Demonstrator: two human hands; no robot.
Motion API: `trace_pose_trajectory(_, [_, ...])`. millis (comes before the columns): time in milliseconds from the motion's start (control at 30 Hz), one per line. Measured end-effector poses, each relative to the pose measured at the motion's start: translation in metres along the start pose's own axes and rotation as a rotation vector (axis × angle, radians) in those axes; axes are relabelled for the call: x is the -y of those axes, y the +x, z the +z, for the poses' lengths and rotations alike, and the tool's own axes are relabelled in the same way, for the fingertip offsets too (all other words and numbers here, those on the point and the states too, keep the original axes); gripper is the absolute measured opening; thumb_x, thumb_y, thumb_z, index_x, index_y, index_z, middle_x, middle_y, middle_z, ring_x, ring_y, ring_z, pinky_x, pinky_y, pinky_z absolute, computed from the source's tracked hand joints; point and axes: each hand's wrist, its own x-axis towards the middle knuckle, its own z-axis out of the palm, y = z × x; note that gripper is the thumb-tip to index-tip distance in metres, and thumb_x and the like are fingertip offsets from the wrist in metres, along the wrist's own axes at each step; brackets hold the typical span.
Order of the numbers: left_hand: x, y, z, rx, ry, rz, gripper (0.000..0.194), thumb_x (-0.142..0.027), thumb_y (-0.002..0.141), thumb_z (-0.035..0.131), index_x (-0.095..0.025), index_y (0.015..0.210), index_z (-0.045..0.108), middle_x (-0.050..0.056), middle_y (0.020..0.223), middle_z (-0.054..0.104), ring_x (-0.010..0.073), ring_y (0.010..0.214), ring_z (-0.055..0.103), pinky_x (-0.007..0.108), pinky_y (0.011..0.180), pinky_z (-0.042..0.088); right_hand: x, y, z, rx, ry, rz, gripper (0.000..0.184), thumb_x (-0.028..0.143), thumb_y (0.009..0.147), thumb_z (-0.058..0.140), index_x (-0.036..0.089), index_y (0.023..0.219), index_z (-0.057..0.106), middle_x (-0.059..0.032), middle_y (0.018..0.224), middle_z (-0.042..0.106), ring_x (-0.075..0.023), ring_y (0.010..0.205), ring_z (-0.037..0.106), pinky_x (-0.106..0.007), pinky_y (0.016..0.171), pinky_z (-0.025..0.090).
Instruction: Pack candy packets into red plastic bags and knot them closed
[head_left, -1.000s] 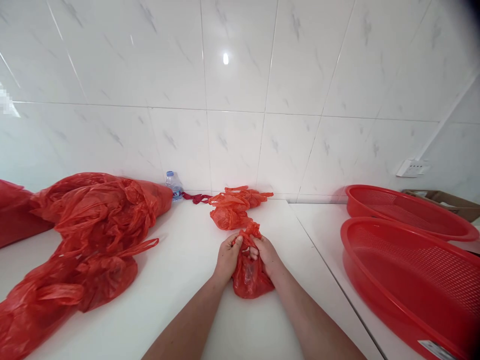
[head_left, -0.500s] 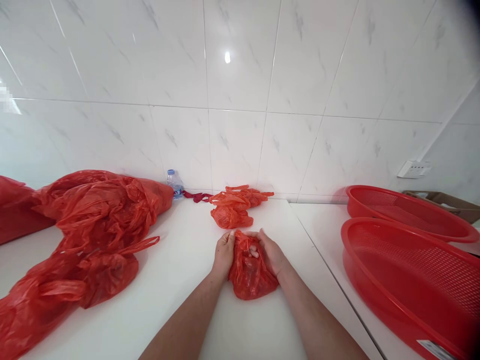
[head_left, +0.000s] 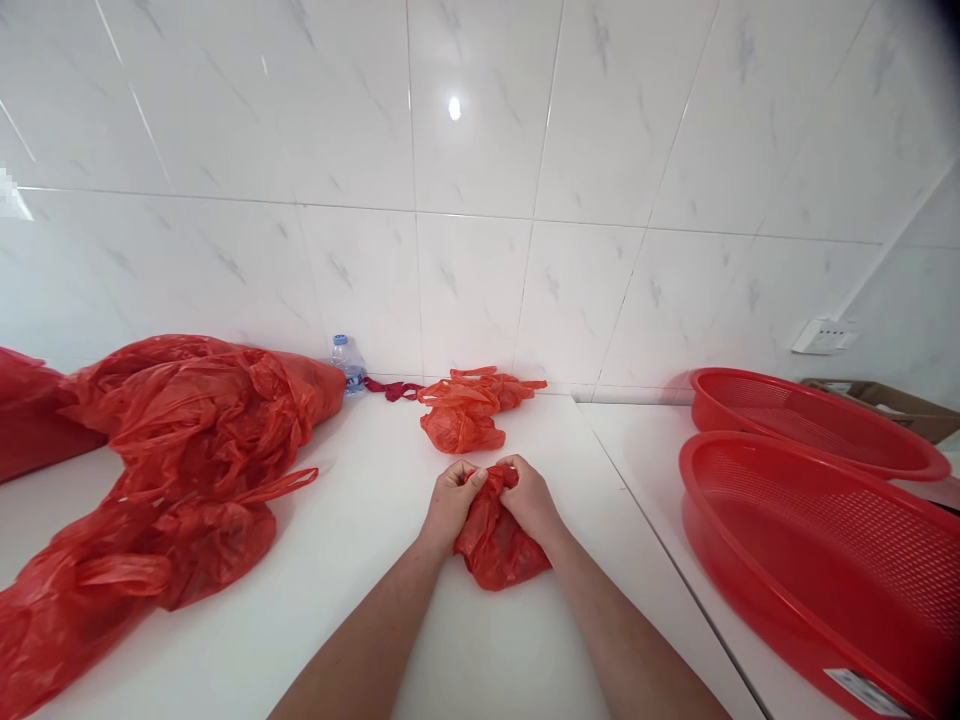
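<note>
A small red plastic bag point(head_left: 501, 545) rests on the white table point(head_left: 352, 560) in front of me, its lower part bulging and its top gathered. My left hand point(head_left: 454, 500) pinches the gathered top on the left side. On the other side my right hand point(head_left: 529, 500) grips the same top, fingers curled into the plastic. What the bag contains cannot be made out. Just beyond my hands lie more red plastic bags point(head_left: 465, 420), bunched together near the wall.
A large heap of red plastic bags point(head_left: 202, 410) covers the left side. By the wall stand a water bottle point(head_left: 348, 365) and a dark red strip point(head_left: 394, 389). Two red baskets point(head_left: 750, 560) sit at the right, with a cardboard box point(head_left: 900, 405) behind and a wall socket point(head_left: 825, 337) above.
My right hand has come out from inside the bag's opening to grip its top. Both hands have drawn closer together, and the bag's mouth is now gathered.
</note>
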Motion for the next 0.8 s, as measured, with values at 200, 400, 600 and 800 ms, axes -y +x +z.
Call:
trace_pose_trajectory(200, [-0.002,-0.002,0.003,0.087,0.01,0.003,0.028,-0.038,0.069,0.07,-0.017,0.065,0.054,-0.002,0.065,0.057,0.0089,0.055,0.045,0.021,0.054,0.037,0.001,-0.004,0.0,-0.164,-0.209,0.0,0.016,0.016,0.067,0.057,0.029,0.075,0.063,0.0022,0.059,0.057,-0.0137,0.054,0.042,-0.028,0.057,0.026])
trace_pose_trajectory(400, [0.003,0.0,0.002,0.087,0.026,-0.006,0.022,-0.032,0.064,0.075,-0.017,0.069,0.059,0.0,0.069,0.061,0.0111,0.061,0.052,0.022,0.058,0.04,-0.006,0.002,-0.005,-0.064,0.031,-0.024,0.026,0.015,0.067,0.05,0.026,0.083,0.068,0.0009,0.08,0.066,-0.0175,0.074,0.056,-0.029,0.07,0.04])
trace_pose_trajectory(600, [0.004,0.001,0.001,0.057,0.083,0.021,0.02,-0.034,0.068,0.071,-0.018,0.072,0.061,0.0,0.069,0.061,0.0126,0.061,0.052,0.024,0.058,0.04,-0.002,0.007,-0.012,0.087,0.696,0.22,0.028,0.023,0.064,0.062,0.018,0.09,0.067,-0.0031,0.082,0.068,-0.018,0.072,0.06,-0.031,0.069,0.047])
trace_pose_trajectory(800, [-0.01,-0.002,-0.004,-0.156,0.335,0.359,0.006,-0.026,0.075,0.063,-0.022,0.07,0.063,0.001,0.075,0.059,0.0164,0.074,0.05,0.025,0.07,0.038,-0.004,0.014,-0.027,-0.015,1.028,0.313,0.024,0.015,0.06,0.072,0.017,0.083,0.065,-0.0022,0.074,0.066,-0.013,0.064,0.06,-0.026,0.062,0.05])
